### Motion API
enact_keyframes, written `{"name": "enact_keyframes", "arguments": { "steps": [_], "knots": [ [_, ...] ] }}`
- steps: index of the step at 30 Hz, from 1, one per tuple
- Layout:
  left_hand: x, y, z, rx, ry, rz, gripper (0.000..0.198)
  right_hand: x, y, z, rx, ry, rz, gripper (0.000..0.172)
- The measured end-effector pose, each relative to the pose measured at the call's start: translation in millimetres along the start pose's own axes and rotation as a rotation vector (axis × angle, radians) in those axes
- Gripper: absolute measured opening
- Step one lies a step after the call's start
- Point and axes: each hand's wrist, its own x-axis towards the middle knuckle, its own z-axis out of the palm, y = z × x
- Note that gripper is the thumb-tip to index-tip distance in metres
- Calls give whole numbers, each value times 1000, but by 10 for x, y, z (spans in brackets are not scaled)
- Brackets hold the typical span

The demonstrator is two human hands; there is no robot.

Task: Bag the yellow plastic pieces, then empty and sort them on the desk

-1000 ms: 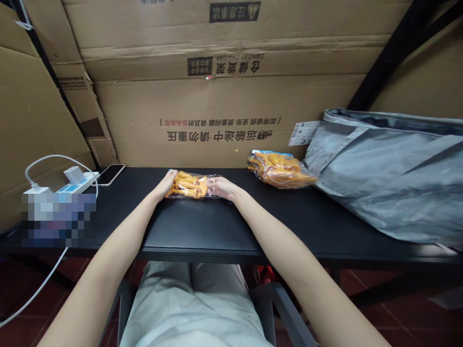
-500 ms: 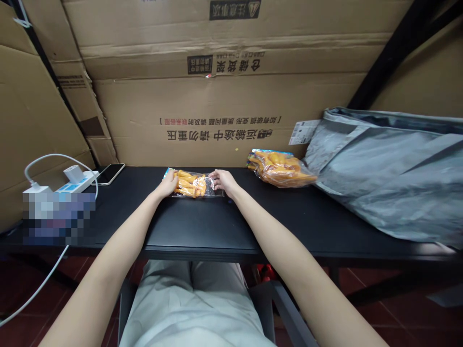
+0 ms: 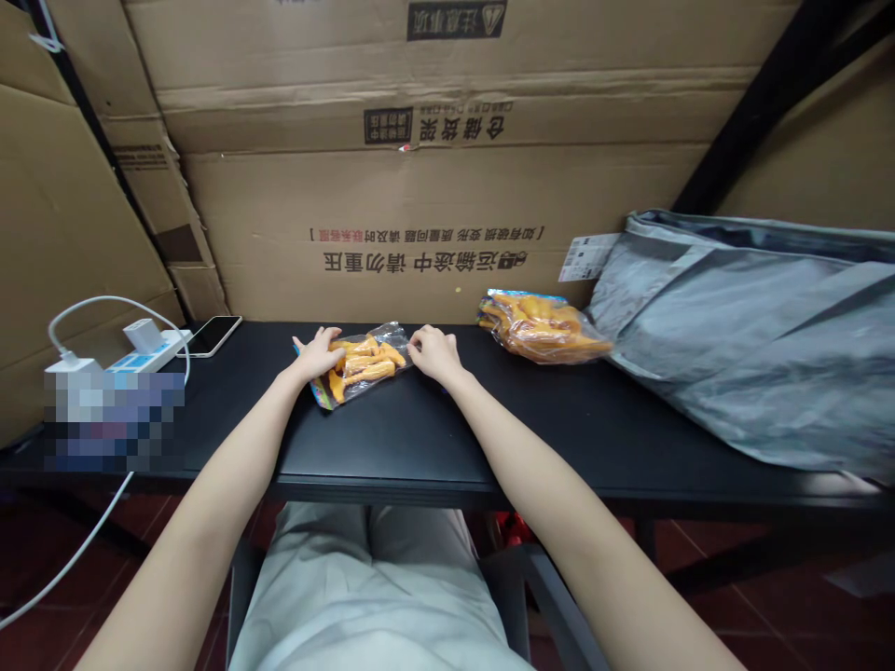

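Observation:
A clear plastic bag (image 3: 370,363) of orange, stick-like pieces lies tilted on the black table, its left end edged in blue and green. My left hand (image 3: 316,356) rests over that left end with fingers spread, the fingertips on the plastic. At the bag's clear right end, my right hand (image 3: 434,354) has its fingers curled together and pinches the edge of the plastic. The exact kind of the orange pieces cannot be made out.
More bagged orange pieces (image 3: 538,326) lie to the right, beside a large grey fabric bag (image 3: 755,335). On the left are a phone (image 3: 215,336), a white power strip (image 3: 158,354) and a charger with a cable. Cardboard (image 3: 419,196) stands behind the black table (image 3: 392,447).
The bag has turned, its left end now nearer me and its right end farther away. My left hand has moved left and spread its fingers; my right hand's fingers have curled in.

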Motion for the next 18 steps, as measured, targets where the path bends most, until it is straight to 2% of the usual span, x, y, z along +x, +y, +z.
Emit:
{"name": "enact_keyframes", "arguments": {
  "steps": [3,6,8,11,14,18],
  "knots": [
    [-34,75,-26,6,11,5,27,-20,23,-65,-165,93,32,18],
    [-35,120,-79,-6,77,-38,19,-2,36,-107,-184,131,125,27],
    [-18,113,-114,-35,69,-88,17,26,54,-113,-158,75,208,38],
    [11,58,-116,-83,26,-146,16,69,100,-84,-68,-87,313,47],
    [22,-5,-52,-182,14,-174,14,92,148,-16,37,-185,324,40],
    [7,-49,22,-382,-97,-202,33,98,185,96,208,-181,262,24]
  ]
}}
